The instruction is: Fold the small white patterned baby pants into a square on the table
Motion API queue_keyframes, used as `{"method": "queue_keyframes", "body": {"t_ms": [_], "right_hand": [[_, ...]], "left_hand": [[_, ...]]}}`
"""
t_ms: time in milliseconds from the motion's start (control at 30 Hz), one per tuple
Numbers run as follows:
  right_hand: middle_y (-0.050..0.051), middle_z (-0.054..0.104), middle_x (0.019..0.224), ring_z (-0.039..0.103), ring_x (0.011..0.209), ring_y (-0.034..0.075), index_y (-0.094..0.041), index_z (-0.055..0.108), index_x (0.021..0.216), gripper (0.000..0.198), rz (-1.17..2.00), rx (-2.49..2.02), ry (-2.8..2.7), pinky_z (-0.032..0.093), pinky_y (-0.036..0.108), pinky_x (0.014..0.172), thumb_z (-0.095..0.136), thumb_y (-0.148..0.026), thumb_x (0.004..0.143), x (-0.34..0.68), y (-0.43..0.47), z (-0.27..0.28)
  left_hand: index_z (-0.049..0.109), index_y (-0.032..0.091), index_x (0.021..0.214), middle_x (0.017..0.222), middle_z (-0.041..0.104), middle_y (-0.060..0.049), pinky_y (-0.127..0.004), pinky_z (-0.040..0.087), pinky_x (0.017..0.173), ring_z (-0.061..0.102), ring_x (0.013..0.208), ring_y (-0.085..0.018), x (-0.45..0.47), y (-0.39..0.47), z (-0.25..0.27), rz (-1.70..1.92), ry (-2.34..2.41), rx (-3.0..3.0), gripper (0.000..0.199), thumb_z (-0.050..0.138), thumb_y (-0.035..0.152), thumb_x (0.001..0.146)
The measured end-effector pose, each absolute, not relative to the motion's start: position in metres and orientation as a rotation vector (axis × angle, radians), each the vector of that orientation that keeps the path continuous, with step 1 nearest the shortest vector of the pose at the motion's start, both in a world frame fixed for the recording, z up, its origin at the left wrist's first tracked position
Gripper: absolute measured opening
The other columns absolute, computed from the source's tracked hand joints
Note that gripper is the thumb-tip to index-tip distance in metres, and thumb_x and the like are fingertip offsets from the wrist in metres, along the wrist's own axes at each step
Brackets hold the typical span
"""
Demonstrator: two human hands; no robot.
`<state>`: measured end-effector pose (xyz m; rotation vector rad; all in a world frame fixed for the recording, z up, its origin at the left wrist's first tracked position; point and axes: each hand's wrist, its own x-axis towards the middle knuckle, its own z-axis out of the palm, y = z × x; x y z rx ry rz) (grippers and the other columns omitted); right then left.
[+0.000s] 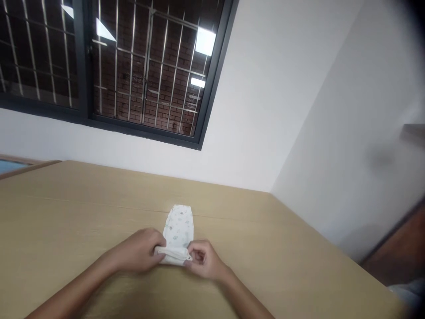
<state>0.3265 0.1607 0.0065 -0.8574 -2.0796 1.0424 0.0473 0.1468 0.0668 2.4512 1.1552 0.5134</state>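
A narrow white cloth (179, 223) with a small floral print lies on the tabletop, its far part flat and tapering away from me. The near end is rolled or folded into a thick bundle. My left hand (144, 250) grips the left end of that bundle, thumb and fingers closed on it. At the right end, my right hand (204, 259) pinches the cloth between thumb and fingers. What kind of cloth article it is, I cannot tell.
The wooden table (83, 212) meets a white wall (239, 146) at the back. Above it is a dark-framed window (149, 66) with metal bars. A second wall (325, 168) runs along the right. Something blue (11, 166) shows at the far left.
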Motion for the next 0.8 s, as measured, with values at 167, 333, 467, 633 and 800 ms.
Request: {"method": "queue_keyframes", "body": {"t_ms": [167, 333, 467, 633, 800], "right_hand": [[-0.003, 0.053, 0.067, 0.042, 0.058, 0.01, -0.017, 0.065, 0.081, 0.038, 1.161, -0.94, -1.739, 0.031, 0.023, 0.054, 0.077, -0.053, 0.08, 0.323, 0.207, 0.016], [-0.004, 0.051, 0.057, 0.038, 0.053, 0.01, -0.016, 0.065, 0.072, 0.039, 1.122, -1.036, -1.547, 0.03, 0.025, 0.054, 0.077, -0.053, 0.076, 0.318, 0.28, 0.015], [-0.003, 0.054, 0.055, 0.044, 0.056, 0.012, -0.016, 0.064, 0.064, 0.035, 0.991, -1.18, -1.491, 0.033, 0.025, 0.054, 0.074, -0.049, 0.072, 0.316, 0.326, -0.002], [0.002, 0.066, 0.067, 0.056, 0.064, 0.016, -0.013, 0.07, 0.072, 0.028, 0.936, -1.285, -1.442, 0.042, 0.027, 0.059, 0.07, -0.041, 0.073, 0.311, 0.359, -0.029], [0.004, 0.07, 0.078, 0.061, 0.074, 0.019, -0.012, 0.073, 0.092, 0.027, 0.792, -1.385, -1.398, 0.049, 0.03, 0.071, 0.069, -0.03, 0.073, 0.307, 0.371, -0.036]], "left_hand": [[0.061, 0.02, 0.067, 0.064, 0.054, 0.004, -0.026, 0.025, 0.057, 0.044, 0.06, -0.013, 0.052, 0.217, 0.079, 0.731, 1.077, 2.188, 0.028, 0.063, 0.042, 0.084], [0.05, 0.021, 0.058, 0.057, 0.043, 0.006, -0.025, 0.027, 0.055, 0.04, 0.057, -0.012, 0.069, 0.295, 0.05, 1.008, 1.172, 1.85, 0.046, 0.072, 0.058, 0.072], [0.051, 0.021, 0.063, 0.056, 0.046, 0.006, -0.025, 0.033, 0.054, 0.045, 0.055, -0.012, 0.082, 0.333, 0.022, 1.036, 1.257, 1.746, 0.046, 0.066, 0.063, 0.074], [0.05, 0.023, 0.06, 0.049, 0.042, 0.007, -0.025, 0.032, 0.053, 0.047, 0.053, -0.014, 0.087, 0.363, -0.01, 1.049, 1.461, 1.709, 0.04, 0.068, 0.057, 0.073], [0.063, 0.021, 0.077, 0.067, 0.063, 0.001, -0.028, 0.043, 0.065, 0.063, 0.071, -0.021, 0.084, 0.378, -0.028, 1.079, 1.676, 1.756, 0.021, 0.069, 0.041, 0.075]]}}
